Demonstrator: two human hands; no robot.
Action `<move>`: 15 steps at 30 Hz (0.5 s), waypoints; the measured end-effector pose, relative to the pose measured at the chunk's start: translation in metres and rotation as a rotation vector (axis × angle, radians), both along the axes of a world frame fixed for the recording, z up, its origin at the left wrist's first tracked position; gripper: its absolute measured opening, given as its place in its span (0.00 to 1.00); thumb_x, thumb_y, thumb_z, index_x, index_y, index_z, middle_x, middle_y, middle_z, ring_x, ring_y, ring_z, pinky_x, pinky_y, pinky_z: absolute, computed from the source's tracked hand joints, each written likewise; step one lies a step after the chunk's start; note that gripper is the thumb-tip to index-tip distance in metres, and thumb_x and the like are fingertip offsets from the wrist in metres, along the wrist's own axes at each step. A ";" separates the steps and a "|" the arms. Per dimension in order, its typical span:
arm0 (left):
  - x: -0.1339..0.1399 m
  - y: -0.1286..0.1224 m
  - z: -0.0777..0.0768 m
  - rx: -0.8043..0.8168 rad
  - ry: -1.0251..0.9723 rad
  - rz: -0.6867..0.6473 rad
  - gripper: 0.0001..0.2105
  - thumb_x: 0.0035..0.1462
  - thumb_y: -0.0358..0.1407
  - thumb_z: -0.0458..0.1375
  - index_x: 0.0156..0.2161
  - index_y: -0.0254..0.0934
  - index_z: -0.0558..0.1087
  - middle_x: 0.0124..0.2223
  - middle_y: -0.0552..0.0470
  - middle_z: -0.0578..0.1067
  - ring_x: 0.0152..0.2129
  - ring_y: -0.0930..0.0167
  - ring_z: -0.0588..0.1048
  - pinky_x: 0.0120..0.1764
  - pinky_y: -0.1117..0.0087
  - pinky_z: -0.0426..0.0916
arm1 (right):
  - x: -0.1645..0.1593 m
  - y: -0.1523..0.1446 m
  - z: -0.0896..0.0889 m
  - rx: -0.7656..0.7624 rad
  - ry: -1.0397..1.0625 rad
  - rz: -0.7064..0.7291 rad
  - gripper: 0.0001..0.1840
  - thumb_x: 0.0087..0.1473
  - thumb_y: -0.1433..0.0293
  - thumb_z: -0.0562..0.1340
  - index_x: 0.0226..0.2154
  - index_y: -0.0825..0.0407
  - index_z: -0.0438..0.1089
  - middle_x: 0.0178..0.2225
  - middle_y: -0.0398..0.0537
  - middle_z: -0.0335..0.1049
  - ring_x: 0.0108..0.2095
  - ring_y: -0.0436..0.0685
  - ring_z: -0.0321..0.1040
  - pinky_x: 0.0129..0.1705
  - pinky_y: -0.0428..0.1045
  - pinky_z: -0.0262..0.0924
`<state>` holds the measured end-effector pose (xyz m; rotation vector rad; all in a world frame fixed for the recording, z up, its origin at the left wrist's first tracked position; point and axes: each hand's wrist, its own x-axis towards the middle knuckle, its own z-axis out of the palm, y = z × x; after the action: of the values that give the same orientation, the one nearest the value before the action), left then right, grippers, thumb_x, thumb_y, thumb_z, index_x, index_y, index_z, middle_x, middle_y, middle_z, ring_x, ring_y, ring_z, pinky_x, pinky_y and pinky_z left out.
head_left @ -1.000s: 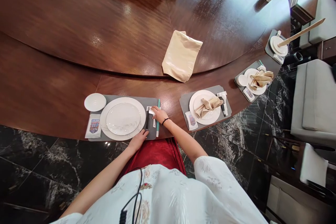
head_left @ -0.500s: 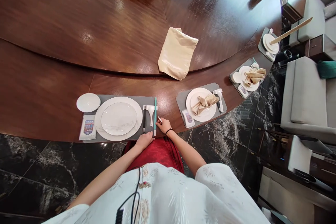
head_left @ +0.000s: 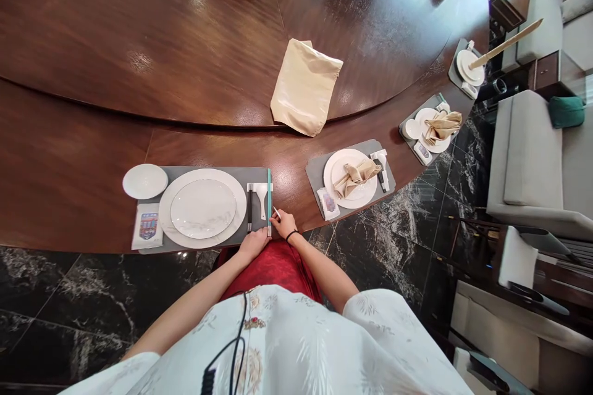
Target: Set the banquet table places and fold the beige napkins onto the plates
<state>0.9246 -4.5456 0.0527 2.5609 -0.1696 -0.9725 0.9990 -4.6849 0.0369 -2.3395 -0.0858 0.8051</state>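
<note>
My right hand (head_left: 284, 224), with a dark band at its wrist, is closed on a thin white stick (head_left: 277, 212) just right of the green chopsticks (head_left: 269, 194). My left hand (head_left: 254, 244) lies at the table edge, fingers stretched toward the lower end of these chopsticks. Whether it touches them I cannot tell. Left of the green pair, a white spoon (head_left: 261, 200) and black chopsticks (head_left: 250, 205) rest at the right side of a grey placemat (head_left: 217, 171). On the mat are stacked white plates (head_left: 204, 208). A small white dish (head_left: 145, 181) and a printed white packet (head_left: 147, 227) sit at its left.
A beige cloth napkin (head_left: 306, 87) lies across the edge of the raised tabletop (head_left: 208, 49). Another setting with a folded napkin (head_left: 356, 178) is to the right, with more settings beyond. Grey sofas (head_left: 532, 160) stand on the dark marble floor (head_left: 393, 241).
The view has shifted slightly, so the table things appear a little further left and up. Both hands stay by the green chopsticks, the right still holding the white stick.
</note>
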 end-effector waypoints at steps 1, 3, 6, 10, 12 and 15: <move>0.000 0.000 0.000 -0.002 -0.001 0.002 0.14 0.62 0.41 0.48 0.47 0.33 0.66 0.42 0.38 0.76 0.37 0.58 0.78 0.37 0.59 0.73 | 0.000 0.000 0.000 -0.001 0.001 -0.001 0.05 0.53 0.66 0.63 0.33 0.49 0.71 0.29 0.41 0.75 0.29 0.49 0.70 0.35 0.43 0.61; 0.000 0.000 -0.001 -0.008 -0.002 0.005 0.14 0.62 0.41 0.48 0.47 0.33 0.66 0.43 0.38 0.77 0.37 0.58 0.78 0.36 0.59 0.73 | 0.000 0.000 0.001 0.001 0.001 -0.003 0.05 0.53 0.66 0.63 0.35 0.49 0.70 0.29 0.41 0.76 0.30 0.49 0.71 0.35 0.43 0.61; 0.000 0.001 -0.001 -0.017 -0.003 0.008 0.14 0.62 0.41 0.48 0.46 0.34 0.66 0.43 0.39 0.77 0.37 0.57 0.78 0.36 0.59 0.73 | -0.001 0.000 0.001 0.013 -0.007 -0.006 0.05 0.53 0.66 0.63 0.35 0.49 0.70 0.29 0.41 0.76 0.30 0.49 0.71 0.36 0.43 0.62; 0.001 0.002 0.000 -0.025 0.001 0.016 0.14 0.62 0.41 0.48 0.45 0.34 0.67 0.42 0.39 0.77 0.37 0.57 0.78 0.36 0.58 0.73 | -0.001 0.000 0.001 0.027 0.005 -0.016 0.05 0.52 0.66 0.63 0.35 0.49 0.70 0.29 0.41 0.75 0.30 0.50 0.71 0.36 0.44 0.62; 0.001 0.002 0.000 -0.028 0.008 0.023 0.14 0.63 0.42 0.47 0.45 0.34 0.67 0.42 0.39 0.77 0.37 0.57 0.78 0.37 0.58 0.73 | -0.001 0.001 0.002 0.026 0.010 -0.014 0.06 0.52 0.67 0.63 0.35 0.48 0.70 0.29 0.40 0.75 0.30 0.49 0.70 0.36 0.44 0.62; 0.001 0.001 0.001 -0.031 0.022 0.038 0.14 0.63 0.41 0.47 0.46 0.34 0.67 0.43 0.39 0.77 0.37 0.58 0.78 0.37 0.60 0.72 | 0.000 0.001 0.004 0.018 0.012 -0.007 0.06 0.52 0.67 0.63 0.35 0.49 0.70 0.28 0.40 0.75 0.29 0.49 0.70 0.36 0.43 0.62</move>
<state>0.9258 -4.5446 0.0535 2.5148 -0.1289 -0.9758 0.9987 -4.6838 0.0414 -2.3163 -0.0797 0.8121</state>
